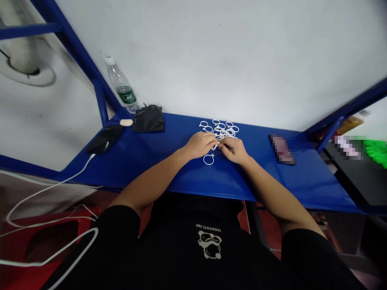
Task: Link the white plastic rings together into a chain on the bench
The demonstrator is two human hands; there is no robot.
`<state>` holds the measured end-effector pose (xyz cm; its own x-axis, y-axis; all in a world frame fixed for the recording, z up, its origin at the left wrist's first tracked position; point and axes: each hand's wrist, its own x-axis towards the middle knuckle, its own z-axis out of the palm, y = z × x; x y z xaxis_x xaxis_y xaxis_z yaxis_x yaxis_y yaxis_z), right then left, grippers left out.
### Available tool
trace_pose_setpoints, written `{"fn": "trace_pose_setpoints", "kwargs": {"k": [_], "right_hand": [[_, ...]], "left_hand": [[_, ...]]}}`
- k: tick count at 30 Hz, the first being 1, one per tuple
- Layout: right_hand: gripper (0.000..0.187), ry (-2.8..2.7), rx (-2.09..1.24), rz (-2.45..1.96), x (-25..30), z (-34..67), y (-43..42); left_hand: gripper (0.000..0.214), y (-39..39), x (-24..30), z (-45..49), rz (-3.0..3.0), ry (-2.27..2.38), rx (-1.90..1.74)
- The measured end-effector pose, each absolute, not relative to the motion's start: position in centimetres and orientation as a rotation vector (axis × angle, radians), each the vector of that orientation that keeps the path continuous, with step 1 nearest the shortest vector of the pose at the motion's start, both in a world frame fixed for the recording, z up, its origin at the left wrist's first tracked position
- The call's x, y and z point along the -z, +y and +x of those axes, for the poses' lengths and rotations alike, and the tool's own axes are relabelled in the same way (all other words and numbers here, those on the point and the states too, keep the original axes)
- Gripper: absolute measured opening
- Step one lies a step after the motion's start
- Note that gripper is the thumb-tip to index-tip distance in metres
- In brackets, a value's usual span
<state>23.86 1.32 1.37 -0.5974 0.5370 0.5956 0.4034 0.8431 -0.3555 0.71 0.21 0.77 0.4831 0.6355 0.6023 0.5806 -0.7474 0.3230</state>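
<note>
My left hand (200, 145) and my right hand (235, 150) meet over the blue table (181, 177), fingertips pinched together. Between them is a small white plastic ring (214, 147), partly covered by the fingers. Just beyond lies a loose pile of similar white rings (230, 132), each thin and round, some with a small tab. One separate ring (208, 160) rests on the near side of my hands, its tab pointing up and right.
At the back left stand a clear bottle (125, 92) with a green label and a crumpled black bag (148, 119). A dark phone (105, 139) with a white cable (75, 175) lies left. A blurred flat object (282, 149) lies right. Blue metal bars frame both sides.
</note>
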Motion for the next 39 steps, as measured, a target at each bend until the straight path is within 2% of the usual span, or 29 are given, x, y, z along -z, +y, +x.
{"fn": "trace_pose_setpoints", "kwargs": {"k": [9,25,39], "right_hand": [[0.021,-2.198,-0.282,-0.831,-1.26,23.92,1.43],[0.021,-2.224,-0.218,-0.770,-0.94,24.05,1.68],[0.029,-2.218,-0.219,-0.787,-0.96,24.07,1.54]], "left_hand": [[0.020,0.62,-0.41,0.69,2.618,1.015,-1.246],[0.015,0.47,0.08,0.94,2.586,1.040,-1.350],[0.011,0.22,0.01,1.24,2.572,1.109,-1.328]]}}
